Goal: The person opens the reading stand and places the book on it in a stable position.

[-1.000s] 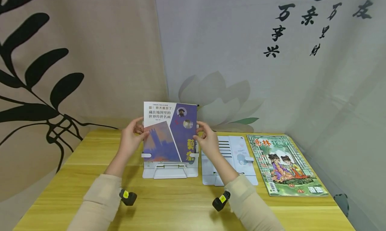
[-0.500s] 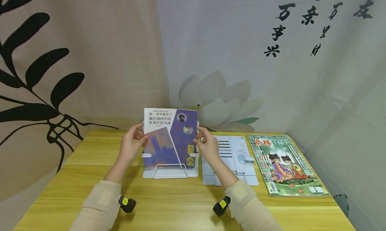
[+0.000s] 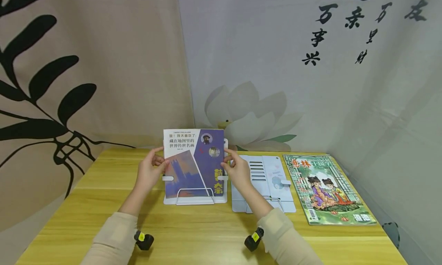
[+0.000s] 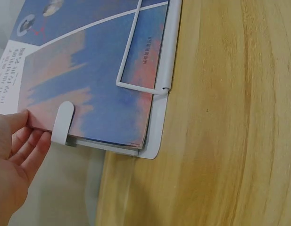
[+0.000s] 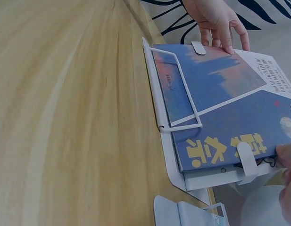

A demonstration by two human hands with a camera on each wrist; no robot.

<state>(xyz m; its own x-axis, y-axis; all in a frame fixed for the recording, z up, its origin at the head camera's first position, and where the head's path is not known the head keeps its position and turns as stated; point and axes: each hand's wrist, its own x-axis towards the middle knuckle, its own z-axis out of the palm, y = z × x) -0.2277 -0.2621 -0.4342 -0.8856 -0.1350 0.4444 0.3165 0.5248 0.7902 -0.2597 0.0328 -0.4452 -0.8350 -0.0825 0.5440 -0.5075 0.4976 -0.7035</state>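
A purple and white book (image 3: 186, 161) stands leaning back on a white book stand (image 3: 169, 200). My left hand (image 3: 148, 171) pinches the book's left edge, thumb on the cover and fingers at the side, just above a small white clip (image 4: 63, 120). On the opposite edge my right hand (image 3: 239, 172) pinches in the same way, its thumb beside the yellow lettering. In the right wrist view, the other clip (image 5: 246, 159) laps over the cover near my right thumb. A white wire bar (image 4: 128, 52) crosses in front of the cover's lower part.
Right of the book, a second pale stand (image 3: 277, 165) with slots lies on the wooden table (image 3: 193, 234), partly behind my right forearm. A green illustrated magazine (image 3: 331, 196) lies at the far right. A printed curtain (image 3: 138, 65) hangs behind the table.
The book has come down between both hands, and its lower edge now sits behind the wire bar, close to the stand's base. Both hands have lowered slightly with it.
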